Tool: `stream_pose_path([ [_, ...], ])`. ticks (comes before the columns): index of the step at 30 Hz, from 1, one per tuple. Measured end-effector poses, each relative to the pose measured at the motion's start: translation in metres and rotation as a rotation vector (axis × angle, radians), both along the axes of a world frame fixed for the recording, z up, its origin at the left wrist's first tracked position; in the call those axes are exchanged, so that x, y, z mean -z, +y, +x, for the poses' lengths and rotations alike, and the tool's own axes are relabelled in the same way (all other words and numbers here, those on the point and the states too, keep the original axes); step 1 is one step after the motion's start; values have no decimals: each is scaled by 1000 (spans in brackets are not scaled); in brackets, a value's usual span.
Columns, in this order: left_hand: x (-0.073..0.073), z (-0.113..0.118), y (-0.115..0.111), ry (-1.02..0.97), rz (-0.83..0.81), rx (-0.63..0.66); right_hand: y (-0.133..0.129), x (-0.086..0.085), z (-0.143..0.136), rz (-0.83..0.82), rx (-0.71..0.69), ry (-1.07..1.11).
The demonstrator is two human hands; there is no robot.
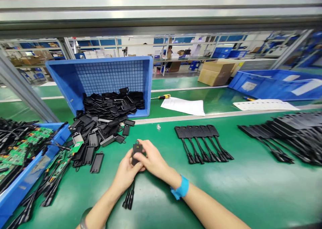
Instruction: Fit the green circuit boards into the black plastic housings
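Both hands grip one black plastic case (137, 150) low in the middle of the view, over the green table. My left hand (126, 171) wraps its lower left side, thumb toward the bottom. My right hand (152, 158) closes on it from the right, thumb lying across its face. Black cables with plugs (129, 197) hang from the case toward me. To the left lie loose black case shells (97, 162) and green circuit boards with cables (59, 165). A row of black cases with cables (197, 131) lies to the right.
A tipped blue crate (149, 84) spills black shells at the back left. Another blue bin (37, 175) holds boards. Behind are a yellow screwdriver (164, 96), white papers (184, 106), a cardboard box (215, 73) and a blue crate (266, 86). More cabled cases (297, 128) are stacked far right.
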State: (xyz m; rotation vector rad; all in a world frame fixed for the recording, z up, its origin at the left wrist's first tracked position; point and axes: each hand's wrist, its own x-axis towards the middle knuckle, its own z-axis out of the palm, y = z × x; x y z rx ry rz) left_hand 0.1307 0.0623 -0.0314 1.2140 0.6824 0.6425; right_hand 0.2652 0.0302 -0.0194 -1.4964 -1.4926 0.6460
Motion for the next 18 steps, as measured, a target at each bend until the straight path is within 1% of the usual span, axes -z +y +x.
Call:
stream_pose_path([
  [2, 0, 0, 0, -73, -44, 34, -2, -1, -2, 20, 7, -204],
  [4, 1, -1, 2, -105, -82, 114, 0, -2, 4, -27, 38, -356],
  [6, 3, -3, 3, -99, -89, 160, 5, -6, 21, -100, 167, -528],
  [9, 5, -6, 4, -36, -46, 141, 12, -10, 57, -245, 428, -791],
  [11, 7, -7, 5, 1, -16, 133, 14, -10, 80, -323, 556, -863],
  [13, 10, -8, 6, 30, 20, 140, 14, -6, 97, -366, 646, -874],
  [15, 14, -9, 7, 62, 61, 166, 14, 1, 109, -402, 721, -887],
  [18, 18, -10, 9, 102, 117, 204, 15, 12, 115, -471, 792, -891],
])
